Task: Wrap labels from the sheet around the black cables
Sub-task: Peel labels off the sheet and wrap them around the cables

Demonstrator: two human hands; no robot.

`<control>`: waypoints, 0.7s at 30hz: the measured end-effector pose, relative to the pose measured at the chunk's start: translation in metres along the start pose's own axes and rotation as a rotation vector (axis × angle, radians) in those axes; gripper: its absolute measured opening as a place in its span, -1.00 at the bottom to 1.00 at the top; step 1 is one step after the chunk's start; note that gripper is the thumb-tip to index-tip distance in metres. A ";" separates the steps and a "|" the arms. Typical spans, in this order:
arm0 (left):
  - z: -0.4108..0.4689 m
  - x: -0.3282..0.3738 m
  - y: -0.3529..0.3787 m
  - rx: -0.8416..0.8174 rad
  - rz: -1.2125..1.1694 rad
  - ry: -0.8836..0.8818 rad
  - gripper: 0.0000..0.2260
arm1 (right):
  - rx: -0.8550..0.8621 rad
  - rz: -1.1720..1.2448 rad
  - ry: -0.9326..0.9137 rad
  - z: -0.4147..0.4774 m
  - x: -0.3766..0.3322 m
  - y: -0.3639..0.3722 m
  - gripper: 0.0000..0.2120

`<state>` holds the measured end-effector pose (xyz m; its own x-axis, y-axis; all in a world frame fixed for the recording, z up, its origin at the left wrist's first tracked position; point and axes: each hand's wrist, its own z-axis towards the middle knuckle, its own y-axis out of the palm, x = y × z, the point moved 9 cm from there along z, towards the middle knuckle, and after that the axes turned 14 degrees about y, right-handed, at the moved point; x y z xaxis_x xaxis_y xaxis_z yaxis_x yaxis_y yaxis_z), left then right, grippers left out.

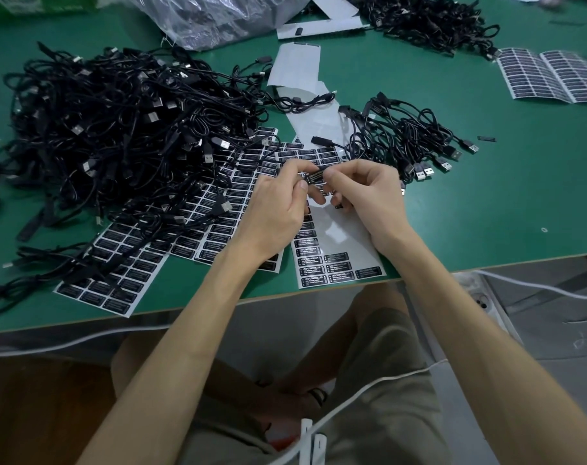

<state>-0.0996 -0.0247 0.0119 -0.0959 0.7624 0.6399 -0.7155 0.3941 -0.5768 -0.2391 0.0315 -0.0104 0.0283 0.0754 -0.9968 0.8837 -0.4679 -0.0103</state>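
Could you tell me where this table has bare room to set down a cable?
The widest bare patch of table lies right of the small cable bundle, nearer than the far label sheet. The big cable pile crowds the left; label sheets crowd the centre.

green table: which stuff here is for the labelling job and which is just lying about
In the job: label pinched by left hand and right hand, label sheet, cable pile, cable bundle.
Lying about: plastic bag, peeled backing strips, white cord.
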 end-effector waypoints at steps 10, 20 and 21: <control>-0.001 0.001 0.000 0.005 0.007 -0.001 -0.72 | 0.012 -0.005 -0.003 0.001 0.001 0.000 -0.92; -0.002 -0.009 0.001 0.011 0.001 -0.034 -0.69 | -0.024 -0.004 -0.013 0.002 0.002 0.000 -0.88; -0.002 -0.011 0.000 0.022 -0.012 -0.042 -0.70 | -0.032 -0.004 -0.011 0.002 0.002 0.001 -0.88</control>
<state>-0.0974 -0.0321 0.0044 -0.1160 0.7350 0.6680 -0.7316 0.3917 -0.5579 -0.2391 0.0294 -0.0126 0.0195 0.0672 -0.9975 0.8985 -0.4388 -0.0120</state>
